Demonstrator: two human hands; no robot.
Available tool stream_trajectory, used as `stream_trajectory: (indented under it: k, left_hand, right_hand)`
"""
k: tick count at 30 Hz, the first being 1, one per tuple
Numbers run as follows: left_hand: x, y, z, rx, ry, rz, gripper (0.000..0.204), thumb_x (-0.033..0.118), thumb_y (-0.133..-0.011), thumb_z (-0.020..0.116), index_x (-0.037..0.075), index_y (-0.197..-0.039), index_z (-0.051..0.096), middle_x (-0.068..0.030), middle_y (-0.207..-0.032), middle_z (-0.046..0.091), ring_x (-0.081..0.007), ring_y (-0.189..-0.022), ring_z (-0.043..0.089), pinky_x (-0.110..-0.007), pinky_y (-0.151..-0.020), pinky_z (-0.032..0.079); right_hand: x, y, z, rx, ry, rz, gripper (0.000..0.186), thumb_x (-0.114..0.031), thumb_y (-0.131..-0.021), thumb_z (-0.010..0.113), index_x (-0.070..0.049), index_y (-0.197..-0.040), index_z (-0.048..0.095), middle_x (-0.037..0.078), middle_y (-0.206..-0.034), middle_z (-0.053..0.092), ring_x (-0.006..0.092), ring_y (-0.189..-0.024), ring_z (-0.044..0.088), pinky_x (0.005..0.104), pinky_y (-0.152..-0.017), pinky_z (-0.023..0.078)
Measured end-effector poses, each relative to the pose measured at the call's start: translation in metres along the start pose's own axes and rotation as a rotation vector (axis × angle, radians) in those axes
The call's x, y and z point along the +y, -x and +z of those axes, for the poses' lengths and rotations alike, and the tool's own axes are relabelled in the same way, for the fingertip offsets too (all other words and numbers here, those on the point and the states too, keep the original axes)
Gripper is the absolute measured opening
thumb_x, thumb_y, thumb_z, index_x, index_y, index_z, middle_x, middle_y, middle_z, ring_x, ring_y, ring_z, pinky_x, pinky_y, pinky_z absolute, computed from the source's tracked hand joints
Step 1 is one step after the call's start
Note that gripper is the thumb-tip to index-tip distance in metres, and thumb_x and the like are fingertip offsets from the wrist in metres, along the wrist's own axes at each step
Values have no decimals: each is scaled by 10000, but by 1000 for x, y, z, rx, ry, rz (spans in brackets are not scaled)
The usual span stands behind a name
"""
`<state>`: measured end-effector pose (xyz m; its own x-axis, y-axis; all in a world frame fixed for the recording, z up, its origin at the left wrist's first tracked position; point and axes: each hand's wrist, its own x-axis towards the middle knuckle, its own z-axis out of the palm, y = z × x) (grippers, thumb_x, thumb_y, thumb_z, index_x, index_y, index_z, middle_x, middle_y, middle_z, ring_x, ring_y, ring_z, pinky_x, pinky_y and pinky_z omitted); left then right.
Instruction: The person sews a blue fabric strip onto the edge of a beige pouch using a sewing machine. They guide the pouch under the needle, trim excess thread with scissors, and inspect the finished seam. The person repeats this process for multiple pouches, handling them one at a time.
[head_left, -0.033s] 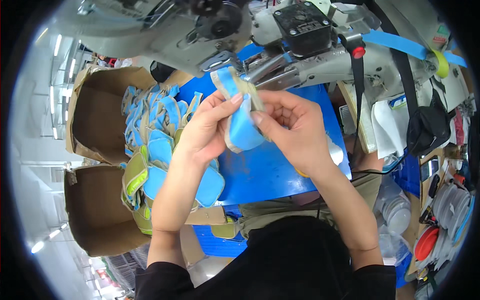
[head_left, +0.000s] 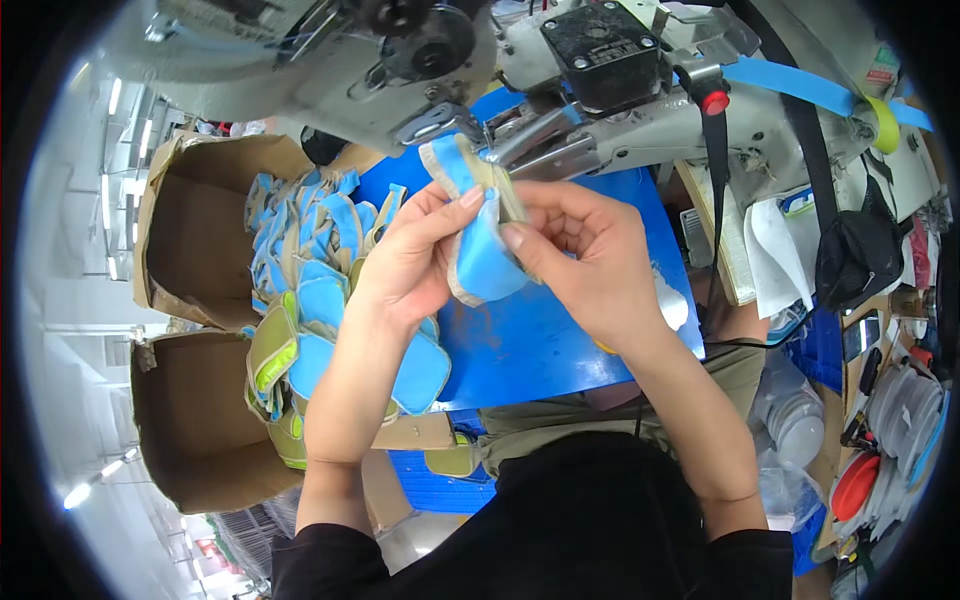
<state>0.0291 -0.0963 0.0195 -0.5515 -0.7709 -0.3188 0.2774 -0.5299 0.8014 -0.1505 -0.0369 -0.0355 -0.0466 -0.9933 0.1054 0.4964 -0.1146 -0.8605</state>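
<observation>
Between both hands, above the blue tabletop point(head_left: 540, 350), is a curved blue fabric piece point(head_left: 485, 262) with beige edging. My left hand point(head_left: 415, 255) pinches its left side, the thumb lying across the blue face. At its right edge my right hand point(head_left: 585, 250) grips with thumb and fingers, the other fingers curled behind. The piece's upper end reaches up close to the metal attachments of the sewing machine point(head_left: 555, 150). Left of my left forearm lies a pile of similar blue and beige pieces point(head_left: 320, 230), some with green parts.
Two open cardboard boxes point(head_left: 160, 250) stand at the left, one nearer than the other. A blue strip point(head_left: 795, 88) runs over the machine at the upper right, past a red button point(head_left: 715, 103). A black pouch point(head_left: 860, 255) hangs at the right. Tape rolls point(head_left: 895, 415) are stacked lower right.
</observation>
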Motion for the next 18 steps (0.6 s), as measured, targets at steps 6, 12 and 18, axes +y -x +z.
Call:
stream_trajectory:
  k: [6,12,18]
  left_hand:
    - [7,6,10,38,43,27,266,155,-1005,650,-30,-1196,645,-106,-1101,735,-161,-965,727,-308,-877,593]
    - [7,8,12,62,38,69,271,173,-1011,644,-18,-1204,646,-95,-1089,737,-161,-955,729,-316,-871,597]
    - [0,7,21,154,-144,148,247,142,-981,693,6,-1182,646,-94,-1080,737,-158,-943,727,-314,-856,600]
  right_hand:
    - [4,-3,-9,-51,-38,23,258,-10,-892,733,-5,-1150,724,-33,-825,602,20,-692,568,187,-592,468]
    - [7,-3,-7,-31,19,-21,242,-4,-885,734,8,-1127,723,-21,-839,592,24,-683,569,194,-585,470]
    - [8,-2,-5,-8,48,-32,220,-2,-885,724,6,-1105,727,-22,-803,597,27,-673,571,195,-575,463]
